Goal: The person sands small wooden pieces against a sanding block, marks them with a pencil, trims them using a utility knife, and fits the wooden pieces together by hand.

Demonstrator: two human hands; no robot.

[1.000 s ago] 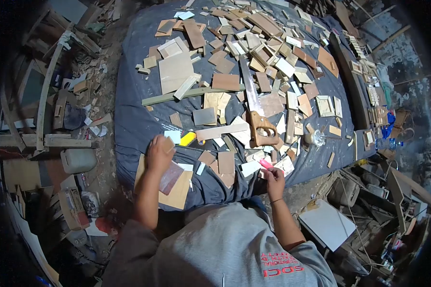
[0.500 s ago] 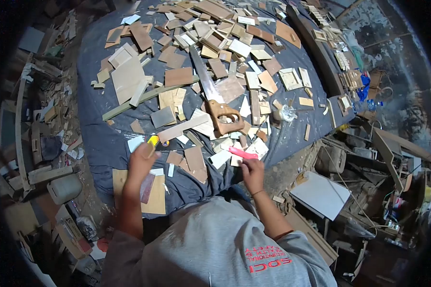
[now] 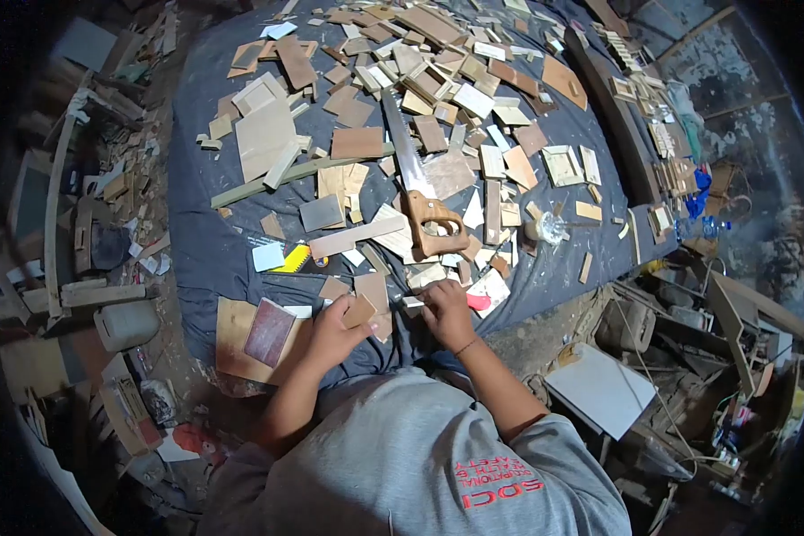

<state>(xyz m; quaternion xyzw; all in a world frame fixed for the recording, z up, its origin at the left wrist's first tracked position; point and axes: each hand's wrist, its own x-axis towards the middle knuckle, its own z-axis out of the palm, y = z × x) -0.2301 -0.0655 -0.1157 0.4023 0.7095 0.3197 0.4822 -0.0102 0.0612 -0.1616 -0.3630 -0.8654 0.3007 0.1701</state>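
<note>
Dark cloth (image 3: 201, 192) strewn with wood offcuts spreads beneath a handsaw (image 3: 432, 223), while the left hand (image 3: 334, 334) grips a small wooden piece (image 3: 359, 312) and the right hand (image 3: 448, 314), its grip unclear, bends beside the pink object (image 3: 478, 301).

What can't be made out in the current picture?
Head view:
Right hand: its own fingers hide what, if anything, it grips.
Pink object: partly hidden behind the right hand.
Small wood piece: the left hand covers part.
Clear container: glare and blur obscure its contents.
White print on the dark cloth: too small to read.
</note>
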